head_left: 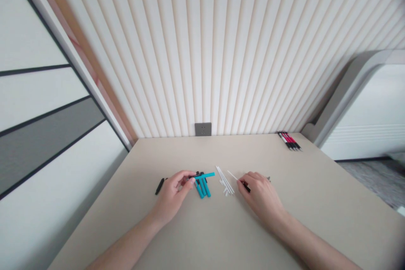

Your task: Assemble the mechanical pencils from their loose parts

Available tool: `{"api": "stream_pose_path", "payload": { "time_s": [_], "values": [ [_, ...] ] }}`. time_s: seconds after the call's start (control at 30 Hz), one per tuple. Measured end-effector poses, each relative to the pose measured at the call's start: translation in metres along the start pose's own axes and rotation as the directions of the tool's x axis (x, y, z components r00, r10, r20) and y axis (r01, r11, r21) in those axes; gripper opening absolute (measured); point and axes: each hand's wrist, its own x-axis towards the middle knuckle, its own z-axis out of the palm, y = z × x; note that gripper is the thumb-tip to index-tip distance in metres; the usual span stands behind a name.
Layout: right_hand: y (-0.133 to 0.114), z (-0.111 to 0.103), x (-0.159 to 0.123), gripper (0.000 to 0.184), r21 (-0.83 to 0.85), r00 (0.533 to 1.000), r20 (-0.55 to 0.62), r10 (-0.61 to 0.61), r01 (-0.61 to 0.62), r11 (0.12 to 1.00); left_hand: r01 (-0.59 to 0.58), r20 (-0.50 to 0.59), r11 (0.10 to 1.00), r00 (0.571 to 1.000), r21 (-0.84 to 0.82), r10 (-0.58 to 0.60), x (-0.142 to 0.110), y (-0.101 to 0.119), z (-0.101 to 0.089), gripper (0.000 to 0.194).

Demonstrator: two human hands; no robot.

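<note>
My left hand [172, 194] pinches a teal pen barrel [207, 175] with a black upper part, held level and pointing right. Beneath it, several more teal barrels [203, 190] with black tops lie side by side on the table. My right hand [261, 192] is closed around a short black pen piece [246, 187]. A thin white refill [232, 175] reaches out from its fingertips to the upper left; whether it joins the black piece I cannot tell. Between both hands lie several white refills [223, 177] and small white plugs [225, 186].
Black pen parts [160, 186] lie left of my left hand, partly hidden by it. Small grey bits [268, 178] peek out behind my right hand. Several pink, white and black pens [289, 141] lie at the table's [202, 236] back right. A socket [203, 129] sits on the ribbed wall.
</note>
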Motion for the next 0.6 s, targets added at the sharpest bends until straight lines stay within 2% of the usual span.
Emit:
{"api": "stream_pose_path", "payload": {
  "time_s": [0.17,0.3,0.47,0.6],
  "values": [
    [-0.006,0.012,-0.003,0.03,-0.132,0.999,0.009,-0.052,0.053,0.99,-0.032,0.037,0.999,0.999,0.013,0.031,-0.001,0.002,0.003,0.026],
    [-0.006,0.015,-0.004,0.028,-0.17,0.996,-0.001,-0.093,0.091,0.981,-0.065,0.05,0.997,0.997,0.047,0.063,-0.003,0.005,0.005,0.022],
    [-0.005,0.012,-0.004,0.023,-0.145,0.99,-0.046,-0.131,0.123,0.982,-0.076,0.063,0.995,0.995,0.066,0.072,-0.004,0.004,0.007,0.022],
    [-0.011,0.007,-0.005,0.019,-0.046,0.956,-0.01,-0.293,0.293,0.955,-0.072,0.058,0.995,0.996,0.073,0.068,-0.003,0.001,0.007,0.022]
  ]
}}
